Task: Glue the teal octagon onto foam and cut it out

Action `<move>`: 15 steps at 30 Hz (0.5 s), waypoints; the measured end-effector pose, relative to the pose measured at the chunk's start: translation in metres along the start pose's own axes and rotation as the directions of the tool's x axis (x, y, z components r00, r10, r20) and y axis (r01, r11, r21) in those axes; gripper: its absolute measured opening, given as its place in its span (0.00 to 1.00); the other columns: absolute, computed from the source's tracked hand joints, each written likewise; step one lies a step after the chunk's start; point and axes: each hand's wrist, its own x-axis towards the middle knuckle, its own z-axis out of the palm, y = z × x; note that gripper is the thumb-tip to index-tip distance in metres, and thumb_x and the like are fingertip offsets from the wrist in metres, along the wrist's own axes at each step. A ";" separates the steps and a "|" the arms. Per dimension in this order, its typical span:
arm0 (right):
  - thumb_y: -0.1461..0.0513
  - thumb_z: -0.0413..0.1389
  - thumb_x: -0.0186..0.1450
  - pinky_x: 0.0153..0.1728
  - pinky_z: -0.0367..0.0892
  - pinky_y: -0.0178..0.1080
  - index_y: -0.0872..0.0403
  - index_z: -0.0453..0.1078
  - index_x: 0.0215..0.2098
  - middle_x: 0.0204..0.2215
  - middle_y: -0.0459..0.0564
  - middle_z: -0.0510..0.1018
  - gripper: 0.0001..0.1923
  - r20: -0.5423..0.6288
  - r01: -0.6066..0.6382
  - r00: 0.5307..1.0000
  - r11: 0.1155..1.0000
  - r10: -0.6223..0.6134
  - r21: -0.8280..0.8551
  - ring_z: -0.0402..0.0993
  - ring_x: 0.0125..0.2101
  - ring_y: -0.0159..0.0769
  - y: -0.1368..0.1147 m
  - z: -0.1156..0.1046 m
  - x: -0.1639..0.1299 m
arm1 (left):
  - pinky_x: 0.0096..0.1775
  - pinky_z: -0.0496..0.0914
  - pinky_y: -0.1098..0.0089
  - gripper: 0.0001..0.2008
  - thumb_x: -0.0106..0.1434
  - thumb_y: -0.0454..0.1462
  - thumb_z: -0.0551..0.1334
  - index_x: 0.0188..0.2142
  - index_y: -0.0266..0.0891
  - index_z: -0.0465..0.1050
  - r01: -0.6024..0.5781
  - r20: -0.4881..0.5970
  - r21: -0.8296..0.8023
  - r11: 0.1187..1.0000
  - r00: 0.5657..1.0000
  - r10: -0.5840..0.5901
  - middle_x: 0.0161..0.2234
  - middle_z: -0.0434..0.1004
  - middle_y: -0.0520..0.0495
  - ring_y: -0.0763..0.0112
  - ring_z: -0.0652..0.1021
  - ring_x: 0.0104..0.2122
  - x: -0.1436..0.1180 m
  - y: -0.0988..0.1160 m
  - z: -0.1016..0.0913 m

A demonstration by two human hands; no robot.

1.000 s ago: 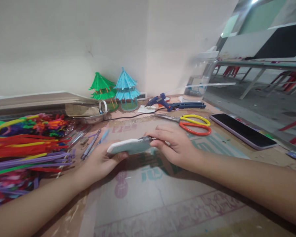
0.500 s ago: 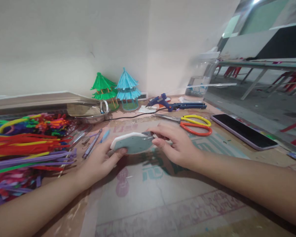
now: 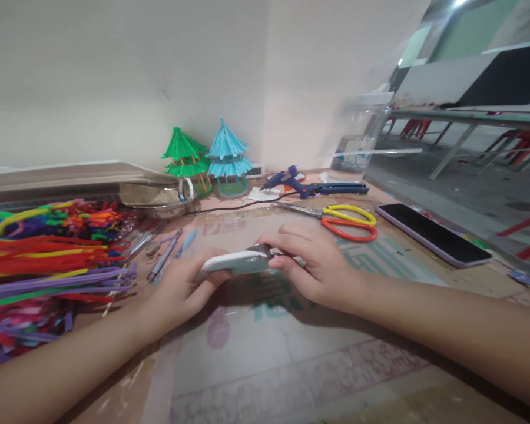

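My left hand [image 3: 189, 282] grips the left end of a flat grey-green board piece [image 3: 236, 265] with a thick white edge, thumb below and fingers behind. The piece is tipped nearly edge-on to me. My right hand [image 3: 315, 268] is closed, thumb and forefinger pinching a small dark metal piece [image 3: 261, 249], blade-like, against the board's right end. Its exact kind is too small to make out. Both hands are raised a little above a printed sheet [image 3: 256, 353].
Bundles of colourful pipe cleaners [image 3: 48, 259] lie at left, beside pens [image 3: 164, 256]. Behind stand a green pagoda model [image 3: 183, 153], a blue pagoda model [image 3: 228, 156] and a metal bowl [image 3: 159, 209]. Rightward are a glue gun [image 3: 287, 179], pliers [image 3: 340, 188], scissors [image 3: 348, 229], a phone [image 3: 433, 232] and a jar [image 3: 357, 138].
The board piece has tilted, so its broad face is now seen nearly edge-on. The dark metal piece shows more clearly at its right end. Both hands keep their places.
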 end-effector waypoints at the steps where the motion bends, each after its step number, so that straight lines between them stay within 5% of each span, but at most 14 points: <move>1: 0.57 0.48 0.75 0.32 0.65 0.37 0.55 0.73 0.46 0.30 0.50 0.78 0.15 0.002 -0.001 1.000 1.000 0.001 0.001 0.71 0.30 0.35 0.000 0.000 0.000 | 0.35 0.73 0.73 0.11 0.67 0.38 0.55 0.40 0.39 0.75 0.000 -0.005 0.000 1.000 1.000 0.000 0.33 0.82 0.49 0.69 0.79 0.31 0.000 0.000 0.001; 15: 0.59 0.49 0.74 0.30 0.63 0.35 0.56 0.73 0.43 0.27 0.47 0.74 0.13 0.000 -0.001 1.000 1.000 0.001 0.012 0.68 0.27 0.33 0.003 0.000 0.001 | 0.34 0.72 0.75 0.08 0.68 0.35 0.55 0.39 0.40 0.73 -0.087 -0.050 0.005 0.996 0.995 0.087 0.33 0.81 0.51 0.71 0.79 0.31 -0.001 -0.004 0.004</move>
